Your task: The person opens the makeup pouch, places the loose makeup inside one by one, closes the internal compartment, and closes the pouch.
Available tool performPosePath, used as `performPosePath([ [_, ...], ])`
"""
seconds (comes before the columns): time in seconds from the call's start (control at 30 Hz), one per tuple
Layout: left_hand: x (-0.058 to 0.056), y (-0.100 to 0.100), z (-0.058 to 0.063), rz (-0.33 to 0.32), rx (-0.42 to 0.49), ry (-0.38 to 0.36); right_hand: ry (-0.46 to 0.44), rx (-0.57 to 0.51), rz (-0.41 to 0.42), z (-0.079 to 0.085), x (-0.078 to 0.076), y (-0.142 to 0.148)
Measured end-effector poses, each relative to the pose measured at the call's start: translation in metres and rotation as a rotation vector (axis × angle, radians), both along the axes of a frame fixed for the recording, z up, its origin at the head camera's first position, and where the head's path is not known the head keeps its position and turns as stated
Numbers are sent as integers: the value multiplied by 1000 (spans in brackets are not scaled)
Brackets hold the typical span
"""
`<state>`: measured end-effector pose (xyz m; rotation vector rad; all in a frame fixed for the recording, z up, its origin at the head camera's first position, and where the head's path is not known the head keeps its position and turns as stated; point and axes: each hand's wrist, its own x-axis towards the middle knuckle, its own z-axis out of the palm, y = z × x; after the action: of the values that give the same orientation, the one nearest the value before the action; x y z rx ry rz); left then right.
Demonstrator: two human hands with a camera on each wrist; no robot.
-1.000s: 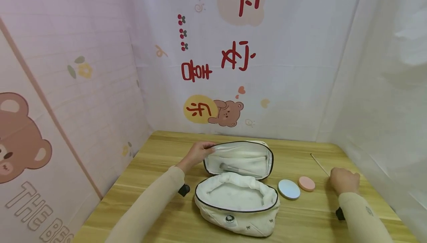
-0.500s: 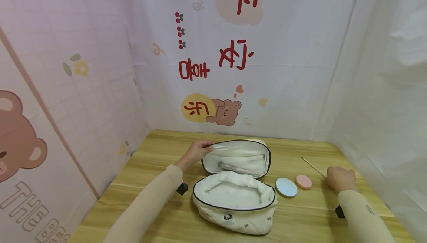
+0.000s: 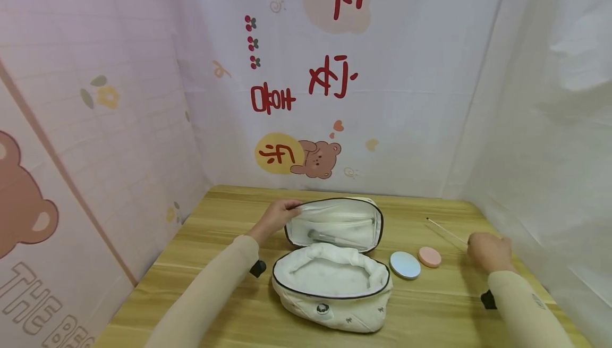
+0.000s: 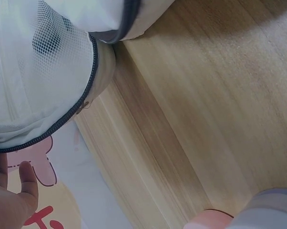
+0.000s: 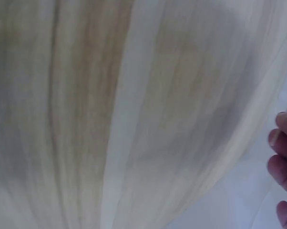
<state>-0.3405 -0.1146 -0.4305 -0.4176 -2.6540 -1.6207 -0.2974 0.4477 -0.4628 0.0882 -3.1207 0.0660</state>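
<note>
Left hand (image 3: 279,213) pinches the raised pouch lid (image 3: 337,211); right hand (image 3: 490,252) grips the stick (image 3: 447,230) near the worktop (image 3: 430,311)'s right edge, apparently lifting, the next move calling for steady clearance.

Crm bow-print bag (image 3: 351,313), blk trim (image 3: 334,298).
</note>
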Motion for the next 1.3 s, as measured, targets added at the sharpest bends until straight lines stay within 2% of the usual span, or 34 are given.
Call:
performPosePath([
  [0.13, 0, -1, 1, 2, 1, -3, 129, 12, 7, -2, 2, -3],
  [0.4, 1, -1, 0, 1, 10, -4, 511, 3, 78, -2, 1, -25],
  [0.57, 1, -2, 0, 4, 6, 1, 725, -5, 172, 2, -5, -45],
  [0.83, -1, -1, 1, 5, -15, 6, 1009, -41, 375, 10, -14, -76],
  [0.97, -1, -1, 2, 3, -29, 14, 1062, -45, 462, 14, -17, -95],
  [1.13, -1, -1, 1, -3, -26, 13, 1039, -14, 530, 16, -17, -119],
  [1.3, -2, -2, 0, 0, -20, 13, 1009, 65, 577, 18, -18, -143],
])
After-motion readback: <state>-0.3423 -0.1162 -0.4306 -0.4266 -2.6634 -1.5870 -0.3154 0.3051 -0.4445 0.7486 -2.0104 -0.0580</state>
